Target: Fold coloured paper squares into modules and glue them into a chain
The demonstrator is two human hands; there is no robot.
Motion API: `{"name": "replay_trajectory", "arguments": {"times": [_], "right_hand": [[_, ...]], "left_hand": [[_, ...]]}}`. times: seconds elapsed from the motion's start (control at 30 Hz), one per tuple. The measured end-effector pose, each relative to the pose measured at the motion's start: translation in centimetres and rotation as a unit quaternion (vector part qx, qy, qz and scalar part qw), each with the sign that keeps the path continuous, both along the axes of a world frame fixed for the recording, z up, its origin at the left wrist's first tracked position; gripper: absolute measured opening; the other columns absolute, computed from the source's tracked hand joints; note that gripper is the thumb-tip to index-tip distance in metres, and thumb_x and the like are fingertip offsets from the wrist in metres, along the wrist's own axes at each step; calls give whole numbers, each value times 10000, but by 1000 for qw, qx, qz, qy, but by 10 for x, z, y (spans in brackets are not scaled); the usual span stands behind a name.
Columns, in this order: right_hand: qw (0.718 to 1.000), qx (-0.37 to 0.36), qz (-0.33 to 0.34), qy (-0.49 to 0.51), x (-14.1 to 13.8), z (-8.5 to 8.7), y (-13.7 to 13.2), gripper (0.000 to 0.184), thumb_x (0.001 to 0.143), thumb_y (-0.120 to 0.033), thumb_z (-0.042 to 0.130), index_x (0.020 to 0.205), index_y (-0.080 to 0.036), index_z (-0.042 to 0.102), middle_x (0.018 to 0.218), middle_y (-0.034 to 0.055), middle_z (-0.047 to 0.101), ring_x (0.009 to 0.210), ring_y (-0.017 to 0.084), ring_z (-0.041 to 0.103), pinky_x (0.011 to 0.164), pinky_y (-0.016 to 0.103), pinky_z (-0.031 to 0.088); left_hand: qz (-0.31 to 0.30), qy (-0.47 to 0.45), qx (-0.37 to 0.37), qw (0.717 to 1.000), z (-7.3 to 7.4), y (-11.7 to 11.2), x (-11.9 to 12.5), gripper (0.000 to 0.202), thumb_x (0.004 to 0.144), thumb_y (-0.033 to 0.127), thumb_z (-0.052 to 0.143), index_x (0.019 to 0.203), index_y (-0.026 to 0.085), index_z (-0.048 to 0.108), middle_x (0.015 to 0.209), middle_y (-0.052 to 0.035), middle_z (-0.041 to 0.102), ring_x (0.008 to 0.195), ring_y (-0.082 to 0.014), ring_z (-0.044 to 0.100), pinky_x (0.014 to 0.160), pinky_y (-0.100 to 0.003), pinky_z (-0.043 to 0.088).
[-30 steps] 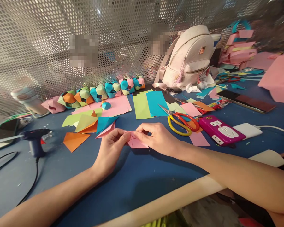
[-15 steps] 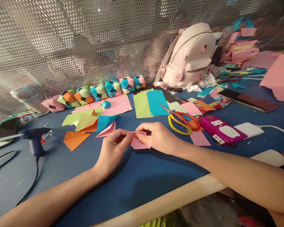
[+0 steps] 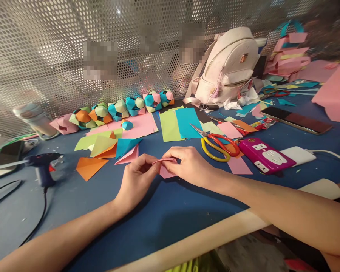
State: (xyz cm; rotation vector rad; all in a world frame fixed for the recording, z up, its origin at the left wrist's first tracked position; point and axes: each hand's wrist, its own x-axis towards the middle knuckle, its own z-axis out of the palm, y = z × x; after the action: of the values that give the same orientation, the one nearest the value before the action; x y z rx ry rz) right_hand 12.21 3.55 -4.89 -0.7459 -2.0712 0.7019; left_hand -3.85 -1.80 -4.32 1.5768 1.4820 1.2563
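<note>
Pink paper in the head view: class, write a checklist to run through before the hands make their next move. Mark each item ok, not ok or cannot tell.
1. Pink paper pinched by both the left hand and the right hand: ok.
2. Paper's lower part lies on the blue table: ok.
3. Folded edges line up: cannot tell, the fingers hide them.
4. Scissors lie apart from the right hand, blades pointing away: ok.
5. Glue gun stands well off from the left hand: ok.
</note>
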Motion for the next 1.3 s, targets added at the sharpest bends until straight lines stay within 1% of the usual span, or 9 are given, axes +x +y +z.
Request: {"name": "replay_trajectory", "arguments": {"times": [0.1, 0.23, 0.43, 0.6, 0.8, 0.93, 1.07, 1.23, 1.3], "right_hand": [[999, 42, -3, 2, -1, -2, 0, 180, 784, -80, 537, 624, -163, 530, 602, -28, 509, 578, 85, 458, 558, 212, 347], [998, 55, -7, -5, -2, -4, 0, 178, 770, -78, 537, 627, -173, 489, 607, -38, 479, 573, 85, 431, 556, 215, 329], [993, 110, -25, -27, -1, -9, 0, 146, 770, -62, 565, 669, -166, 550, 641, -22, 542, 585, 93, 455, 590, 221, 348], [985, 170, -19, -15, 0, -8, 1, 138, 837, -103, 568, 718, -149, 620, 677, 13, 629, 613, 107, 534, 619, 225, 392], [986, 167, -6, 4, 1, -7, 3, 103, 839, -93, 595, 800, -143, 677, 751, 32, 704, 675, 128, 613, 654, 227, 443], [986, 169, -10, 9, 1, -7, 4, 122, 840, -94, 594, 785, -150, 687, 740, 28, 716, 676, 133, 619, 676, 240, 453], [993, 115, -8, 15, 1, -3, 3, 88, 819, -119, 612, 788, -157, 685, 764, 28, 706, 689, 128, 615, 684, 240, 460], [993, -105, 17, 44, 0, 7, 3, 119, 826, -161, 583, 771, -148, 688, 739, 8, 705, 658, 106, 610, 577, 194, 448], [989, -139, 17, 37, 0, 10, 3, 134, 830, -165, 561, 776, -145, 682, 725, 2, 692, 640, 98, 590, 555, 189, 431]], "left_hand": [[-1, -7, 17, 1000, -2, -1, 2, 110, 753, 274, 653, 703, 176, 658, 705, -10, 659, 662, -135, 567, 628, -238, 457], [-1, -15, 19, 1000, -3, -1, 4, 96, 749, 250, 653, 689, 175, 652, 708, -8, 657, 671, -133, 578, 634, -234, 467], [-1, -28, 12, 1000, -4, 0, 4, 83, 737, 216, 650, 668, 171, 640, 708, -4, 653, 674, -130, 585, 635, -230, 471], [-1, -40, 14, 999, -6, 2, 1, 89, 739, 225, 648, 672, 168, 644, 700, -2, 662, 669, -130, 584, 639, -239, 472], [-3, -66, 15, 998, -6, 3, -1, 105, 745, 241, 665, 673, 169, 645, 702, 2, 664, 681, -129, 583, 653, -240, 472], [-6, -64, 10, 998, -6, 3, -1, 104, 753, 239, 663, 677, 171, 643, 707, 4, 662, 687, -128, 581, 655, -241, 468], [-11, -72, 0, 997, -7, 4, -1, 105, 752, 240, 665, 678, 168, 648, 702, 2, 659, 682, -129, 575, 660, -248, 463], [-19, -128, -22, 991, -11, 8, -4, 112, 754, 215, 657, 653, 171, 640, 680, 15, 632, 676, -114, 538, 655, -238, 439], [-15, -140, -32, 989, -13, 9, -5, 118, 752, 205, 653, 641, 168, 636, 659, 19, 615, 659, -107, 518, 639, -233, 428]]}}
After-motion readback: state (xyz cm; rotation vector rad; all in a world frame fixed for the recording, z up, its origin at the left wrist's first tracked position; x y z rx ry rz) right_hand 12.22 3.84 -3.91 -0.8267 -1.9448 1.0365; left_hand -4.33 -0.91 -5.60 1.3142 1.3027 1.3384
